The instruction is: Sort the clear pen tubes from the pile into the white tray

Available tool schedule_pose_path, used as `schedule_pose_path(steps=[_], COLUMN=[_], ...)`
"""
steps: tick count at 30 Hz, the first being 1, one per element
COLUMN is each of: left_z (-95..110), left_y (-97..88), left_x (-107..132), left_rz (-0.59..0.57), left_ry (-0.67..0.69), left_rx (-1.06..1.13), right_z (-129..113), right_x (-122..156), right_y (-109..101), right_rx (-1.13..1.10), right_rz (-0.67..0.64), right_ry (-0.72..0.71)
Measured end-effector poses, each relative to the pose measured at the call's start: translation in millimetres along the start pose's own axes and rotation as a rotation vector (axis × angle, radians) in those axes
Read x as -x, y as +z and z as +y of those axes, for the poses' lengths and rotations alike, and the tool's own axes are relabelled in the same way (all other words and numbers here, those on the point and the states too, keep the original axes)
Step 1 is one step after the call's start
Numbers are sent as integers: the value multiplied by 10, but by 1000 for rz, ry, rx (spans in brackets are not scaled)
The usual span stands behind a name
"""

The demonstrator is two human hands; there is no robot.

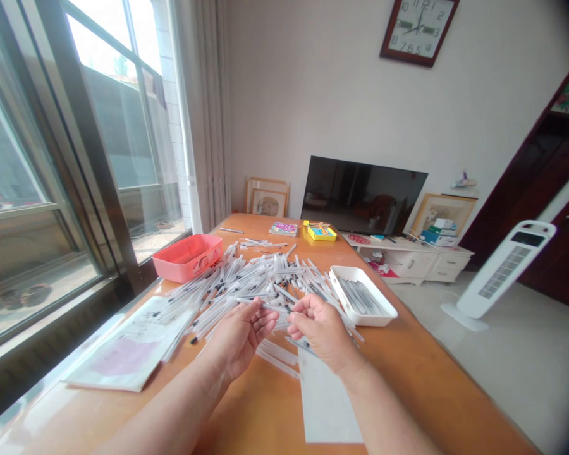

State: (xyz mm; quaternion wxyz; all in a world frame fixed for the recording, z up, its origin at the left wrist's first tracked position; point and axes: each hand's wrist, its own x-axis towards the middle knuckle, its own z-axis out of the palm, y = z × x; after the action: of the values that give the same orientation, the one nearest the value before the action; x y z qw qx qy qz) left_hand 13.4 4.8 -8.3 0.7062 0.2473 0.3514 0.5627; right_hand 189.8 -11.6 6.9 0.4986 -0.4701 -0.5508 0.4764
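And here it's all colour: clear pens (246, 284) with black tips spread beyond the left hand (239, 335) and right hand (320, 332), a coral-pink tray (187, 258) past the left, a white tray (363, 296) past the right!

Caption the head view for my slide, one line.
Left hand and right hand hold a clear plastic pen above a heap of pens on an orange wooden table.

Many thin clear plastic pens (246, 284) with black tips lie in a loose heap on the wooden table (408, 354), crossing each other and pointing in different ways. Other pens lie more neatly, side by side, inside a white tray (341, 278).
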Motion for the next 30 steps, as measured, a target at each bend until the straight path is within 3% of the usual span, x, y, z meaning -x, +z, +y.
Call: schedule_pose_path(steps=[30], left_z=[14], left_y=[43], left_x=[67], left_rz=[-51], left_ry=[37], left_rx=[-8], right_z=[22], right_x=[14], right_y=[54], right_rx=[0], right_rz=[-28], right_ry=[-17])
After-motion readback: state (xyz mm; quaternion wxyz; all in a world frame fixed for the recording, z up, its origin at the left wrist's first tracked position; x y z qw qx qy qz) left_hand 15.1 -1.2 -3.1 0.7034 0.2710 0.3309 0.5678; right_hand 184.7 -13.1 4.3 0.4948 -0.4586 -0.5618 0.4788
